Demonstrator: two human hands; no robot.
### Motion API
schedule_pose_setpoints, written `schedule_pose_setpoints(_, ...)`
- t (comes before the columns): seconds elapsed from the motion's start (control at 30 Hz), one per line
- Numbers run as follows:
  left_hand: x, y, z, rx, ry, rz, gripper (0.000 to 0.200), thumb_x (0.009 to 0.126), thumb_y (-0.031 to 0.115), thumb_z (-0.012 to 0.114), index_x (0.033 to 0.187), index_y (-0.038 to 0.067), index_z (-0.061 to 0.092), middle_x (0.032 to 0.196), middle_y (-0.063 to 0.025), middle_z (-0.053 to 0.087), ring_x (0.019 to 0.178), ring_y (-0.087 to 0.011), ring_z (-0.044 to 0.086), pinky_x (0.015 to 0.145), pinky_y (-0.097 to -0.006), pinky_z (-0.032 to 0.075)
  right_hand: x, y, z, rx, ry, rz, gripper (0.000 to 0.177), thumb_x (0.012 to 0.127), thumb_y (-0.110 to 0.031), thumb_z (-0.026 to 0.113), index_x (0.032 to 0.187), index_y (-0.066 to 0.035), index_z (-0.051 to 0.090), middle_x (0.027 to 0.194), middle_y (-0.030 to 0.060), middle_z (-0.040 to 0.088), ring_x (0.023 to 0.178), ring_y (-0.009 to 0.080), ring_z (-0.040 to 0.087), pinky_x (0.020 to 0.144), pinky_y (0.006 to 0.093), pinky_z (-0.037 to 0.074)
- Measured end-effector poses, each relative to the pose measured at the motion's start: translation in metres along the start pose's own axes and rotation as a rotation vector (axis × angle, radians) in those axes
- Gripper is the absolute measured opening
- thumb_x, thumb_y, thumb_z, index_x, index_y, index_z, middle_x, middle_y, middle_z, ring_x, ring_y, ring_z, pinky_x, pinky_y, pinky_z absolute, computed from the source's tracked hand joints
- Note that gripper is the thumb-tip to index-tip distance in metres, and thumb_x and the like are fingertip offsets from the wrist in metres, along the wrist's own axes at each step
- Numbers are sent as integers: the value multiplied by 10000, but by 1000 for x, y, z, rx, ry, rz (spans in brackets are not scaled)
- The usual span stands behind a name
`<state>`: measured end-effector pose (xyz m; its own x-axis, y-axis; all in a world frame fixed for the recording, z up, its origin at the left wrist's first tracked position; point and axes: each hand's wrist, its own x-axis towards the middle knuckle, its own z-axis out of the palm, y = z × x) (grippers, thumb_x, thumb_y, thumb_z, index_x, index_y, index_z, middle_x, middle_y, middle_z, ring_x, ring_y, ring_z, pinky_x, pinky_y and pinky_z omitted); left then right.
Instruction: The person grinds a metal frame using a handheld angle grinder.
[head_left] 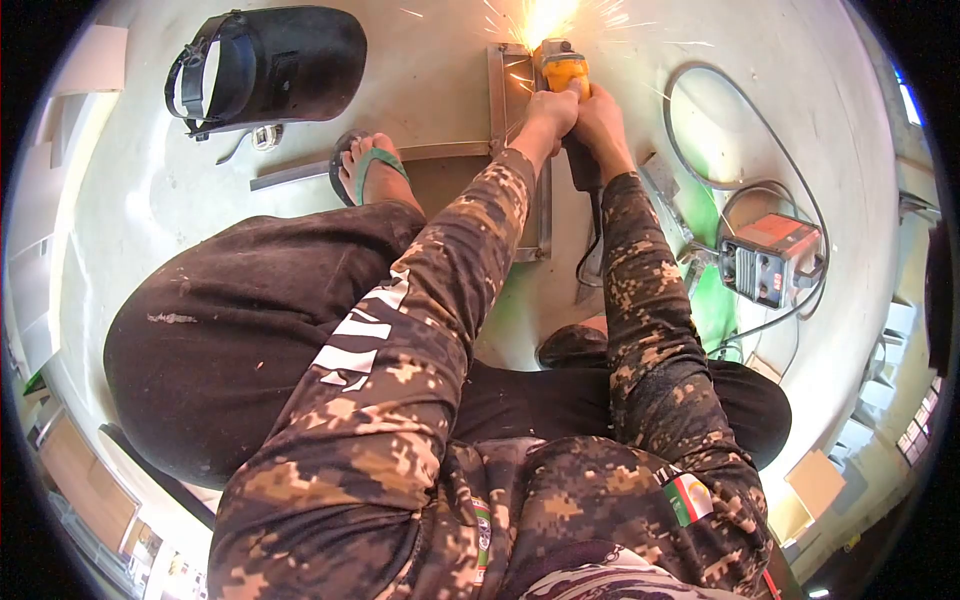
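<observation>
Both my hands are closed around a yellow and black angle grinder (568,73) at the top middle of the head view. My left hand (549,116) wraps the body from the left, and my right hand (602,126) grips it from the right, close beside the left. Bright sparks (548,18) spray up from the grinder's front end, where it meets the far part of a metal frame (497,95). Glare hides the disc and the exact contact point. The grinder's dark rear part and cord (597,225) run back between my forearms.
My sandalled foot (378,170) is beside the long metal bar (300,176) of the frame. A black welding helmet (290,70) and a small tape measure (267,137) lie left. To the right stand an orange welding machine (772,258) and a looped cable (690,68).
</observation>
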<state>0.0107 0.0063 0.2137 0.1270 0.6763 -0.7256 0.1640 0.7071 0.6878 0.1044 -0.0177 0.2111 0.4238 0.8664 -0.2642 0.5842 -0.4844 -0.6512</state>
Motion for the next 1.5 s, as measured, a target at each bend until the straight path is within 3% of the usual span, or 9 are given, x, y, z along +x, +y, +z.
schedule_pose_setpoints(0.23, 11, -4, 0, 24, 36, 148, 738, 928, 566, 560, 1136, -139, 626, 1045, -262, 680, 807, -354, 706, 584, -444, 533, 1, 1, -4, -11, -42, -46, 442, 864, -379, 665, 1076, 9, 667, 1005, 241, 708, 959, 396, 685, 813, 429, 532)
schedule_pose_setpoints(0.3, -17, 15, -4, 63, -72, -89, 768, 909, 572, 607, 1219, -130, 593, 1148, -240, 667, 1006, -319, 673, 730, -441, 531, 5, 7, -9, -9, -95, -54, 443, 868, -375, 657, 1077, 17, 667, 1003, 242, 710, 949, 394, 689, 809, 428, 533)
schedule_pose_setpoints(0.33, -14, 12, 1, 53, -44, -40, 739, 923, 545, 597, 1243, -121, 584, 1190, -238, 653, 1055, -330, 660, 783, -453, 526, 8, 12, -10, -5, -99, -29, 459, 865, -380, 660, 1078, 26, 664, 994, 240, 712, 940, 380, 694, 802, 422, 533)
schedule_pose_setpoints(0.57, -17, 16, 6, 7, -29, 10, 727, 932, 531, 587, 1262, -117, 571, 1240, -255, 625, 1076, -357, 655, 811, -472, 537, 14, 6, -27, 34, -206, -38, 493, 865, -397, 669, 1080, 47, 655, 954, 216, 719, 891, 295, 708, 766, 395, 531)
schedule_pose_setpoints(0.77, 11, 5, 6, 75, -42, 0, 751, 941, 558, 540, 1251, -126, 560, 1242, -263, 616, 1053, -357, 667, 767, -429, 579, 18, 5, -18, 23, -237, -83, 514, 852, -392, 675, 1065, 75, 648, 953, 231, 716, 887, 325, 709, 767, 397, 535)
schedule_pose_setpoints(0.83, 30, -3, 13, 129, -10, 123, 765, 945, 573, 520, 1244, -130, 559, 1202, -271, 632, 999, -366, 687, 746, -437, 578, 25, 14, -13, -37, -220, -87, 506, 842, -385, 682, 1059, 72, 653, 946, 232, 715, 882, 326, 708, 761, 400, 535)
schedule_pose_setpoints(0.97, -1, 10, 5, 133, 34, 47, 757, 947, 564, 524, 1246, -130, 558, 1188, -280, 636, 1006, -373, 684, 788, -440, 567, 40, 36, -4, -154, -175, -205, 490, 820, -375, 695, 1048, 58, 668, 939, 237, 716, 880, 328, 711, 751, 408, 536)
schedule_pose_setpoints(1.13, -12, 21, -6, 153, -104, -22, 763, 933, 558, 547, 1265, -129, 548, 1261, -280, 601, 1083, -359, 652, 818, -444, 551, 7, -1, -21, -28, -211, -114, 481, 824, -369, 696, 1054, 52, 667, 944, 232, 717, 878, 324, 711, 761, 411, 533)
schedule_pose_setpoints(1.5, 14, 8, 9, -37, -14, -25, 728, 928, 517, 582, 1268, -126, 546, 1249, -268, 608, 1049, -349, 665, 811, -452, 558, 26, 13, -17, -116, -238, -112, 439, 846, -344, 687, 1058, 40, 672, 961, 240, 718, 864, 320, 712, 729, 411, 532)
